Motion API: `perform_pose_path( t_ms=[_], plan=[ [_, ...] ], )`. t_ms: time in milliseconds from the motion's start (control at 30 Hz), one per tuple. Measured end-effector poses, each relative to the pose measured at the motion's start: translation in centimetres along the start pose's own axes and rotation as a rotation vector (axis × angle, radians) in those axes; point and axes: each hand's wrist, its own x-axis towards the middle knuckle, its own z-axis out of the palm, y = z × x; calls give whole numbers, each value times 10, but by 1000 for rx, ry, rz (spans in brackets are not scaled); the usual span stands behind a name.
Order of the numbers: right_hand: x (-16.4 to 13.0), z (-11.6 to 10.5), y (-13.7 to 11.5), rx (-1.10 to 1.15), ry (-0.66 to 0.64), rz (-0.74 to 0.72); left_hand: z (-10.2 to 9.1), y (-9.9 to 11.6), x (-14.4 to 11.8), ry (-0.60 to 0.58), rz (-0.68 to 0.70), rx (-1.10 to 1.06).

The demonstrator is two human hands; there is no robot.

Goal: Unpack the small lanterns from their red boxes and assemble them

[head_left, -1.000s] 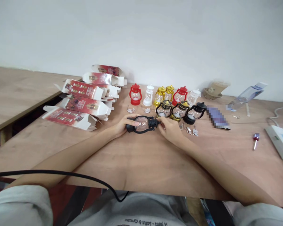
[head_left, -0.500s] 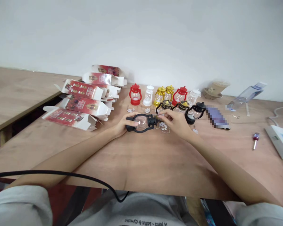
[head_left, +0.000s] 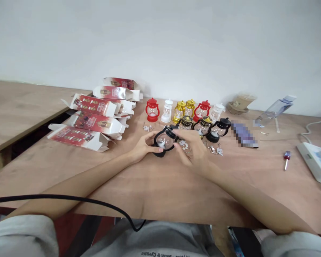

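A small black toy lantern (head_left: pixel 164 140) with a clear globe stands nearly upright on the wooden table (head_left: pixel 160 185). My left hand (head_left: pixel 142 145) grips its left side and base. My right hand (head_left: pixel 194 148) touches its top right, fingers curled by the lid, with small silver parts (head_left: pixel 185 145) under the fingers. Just behind stands a row of lanterns: a red one (head_left: pixel 152 110), a white one (head_left: pixel 167 110), gold ones (head_left: pixel 180 110) and black ones (head_left: pixel 218 129).
Several red-and-white open boxes (head_left: pixel 96 119) lie at the left. A blurred flat item (head_left: pixel 243 134), a toppled cup (head_left: pixel 240 102), a clear bottle (head_left: pixel 274 110), a small screwdriver (head_left: pixel 286 159) and a white device (head_left: pixel 315 160) lie at the right. A black cable (head_left: pixel 69 199) crosses my lap.
The black lantern went from lying on its side to nearly upright, shifted slightly right. My right hand moved from its top end to its right side.
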Motion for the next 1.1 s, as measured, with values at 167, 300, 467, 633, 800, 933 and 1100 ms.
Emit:
perform_pose_path(
  t_ms=[167, 300, 467, 633, 800, 933, 1100],
  plan=[
    [-9, 3, 9, 76, 87, 258, 5, 0, -1, 36, 4, -24],
    [-12, 5, 9, 222, 29, 339, 5, -1, 0, 66, 40, -31],
    [-18, 21, 10, 475, -70, 534, 6, -1, -2, 72, 44, -12],
    [-25, 33, 17, 625, -226, 671, 4, -5, -1, -21, 48, 94],
    [-26, 30, 22, 370, -230, 653, 3, -15, -1, -54, 54, 265],
    [-27, 30, 25, 243, -213, 573, 0, -13, -4, -19, 186, 495],
    [-34, 30, 21, 74, -25, 403, -31, 43, 6, 212, 459, 1097]
  ],
)
